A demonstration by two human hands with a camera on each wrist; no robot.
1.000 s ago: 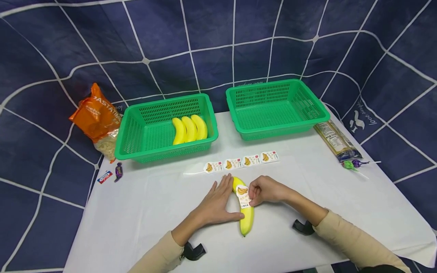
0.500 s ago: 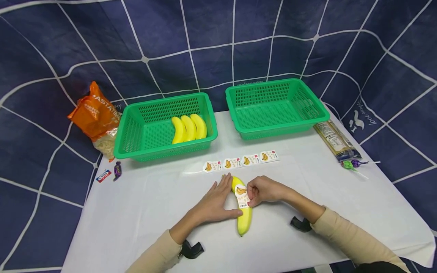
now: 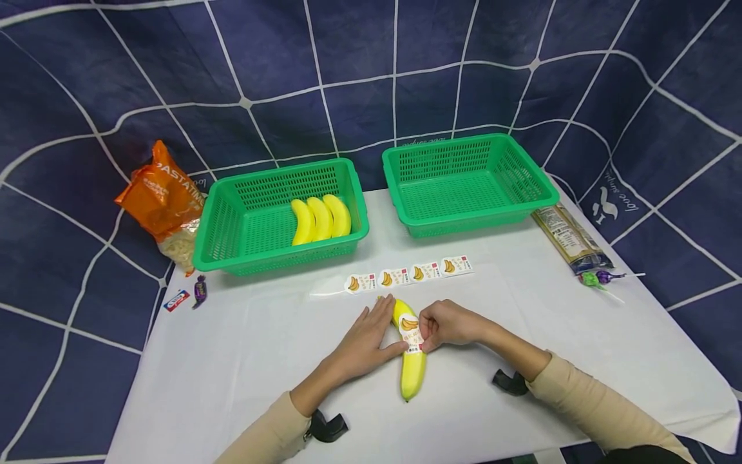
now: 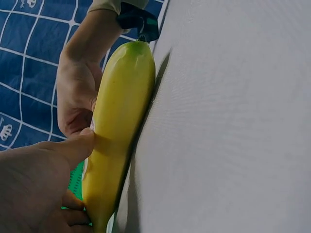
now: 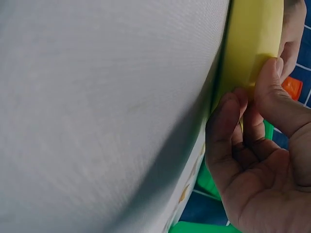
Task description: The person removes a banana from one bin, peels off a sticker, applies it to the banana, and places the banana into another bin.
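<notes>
A banana (image 3: 410, 367) lies on the white table (image 3: 243, 361), near its front edge, stem end at twelve o'clock and blunt tip at six. The left hand (image 3: 365, 345) lies against it from nine o'clock with fingers straight and flat on the cloth, and its thumb (image 4: 73, 148) presses the fruit's side; nothing is gripped. The right hand (image 3: 449, 324) comes in from three o'clock, its fingers curled, thumb and fingertips (image 5: 269, 77) pinching the edge of a sticker (image 3: 411, 332) that sits on the banana's upper half. From the right wrist camera the sticker shows only as a pale patch under the thumb.

Just beyond the hands, toward twelve o'clock, a strip of stickers (image 3: 406, 276) lies flat, four banana labels in a row. Farther back stand two green baskets: the left basket (image 3: 226, 248) holds three bananas (image 3: 321, 219) side by side, and the right basket (image 3: 539, 193) stands at one o'clock.

At ten o'clock an orange bag (image 3: 159, 193) leans at the table's edge, with two small candies (image 3: 188, 295) in front of it. At two o'clock lies a long packet (image 3: 570, 240), and just before it two lollipops (image 3: 599, 279).
</notes>
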